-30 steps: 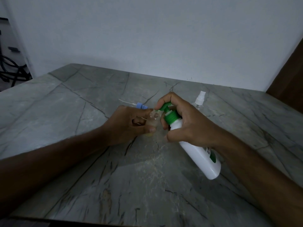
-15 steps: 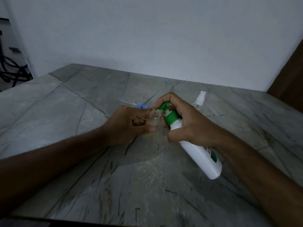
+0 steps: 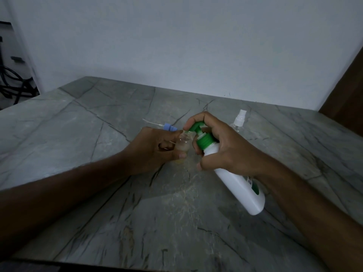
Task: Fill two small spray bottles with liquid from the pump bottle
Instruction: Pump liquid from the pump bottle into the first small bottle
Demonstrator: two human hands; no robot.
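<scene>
Grey stone, dark-veined and cracked-looking: the desk (image 3: 98,146) fills most of the head view, with a pale wall behind.

White plastic pump bottle with a green collar and green pump head (image 3: 235,183), tilted steeply, base toward the near right and lifted off the desk, spout end toward the centre. The right hand (image 3: 222,152) grips it at the neck: fingers curled round the collar, forefinger hooked over the top of the pump head, thumb low on the white body.

Left hand (image 3: 155,150) rests on the desk at centre, fingers curled round a small clear spray bottle with its top removed (image 3: 183,143). That bottle stands upright, open mouth up, a little yellowish liquid visible low inside. The green spout tip sits right at its mouth; whether it touches the rim cannot be told.

Second small clear spray bottle with a white sprayer cap (image 3: 239,120), upright on the desk beyond the right hand, not held.

Blue sprayer head with a thin white dip tube (image 3: 169,127), lying on the desk just behind the left hand.
</scene>
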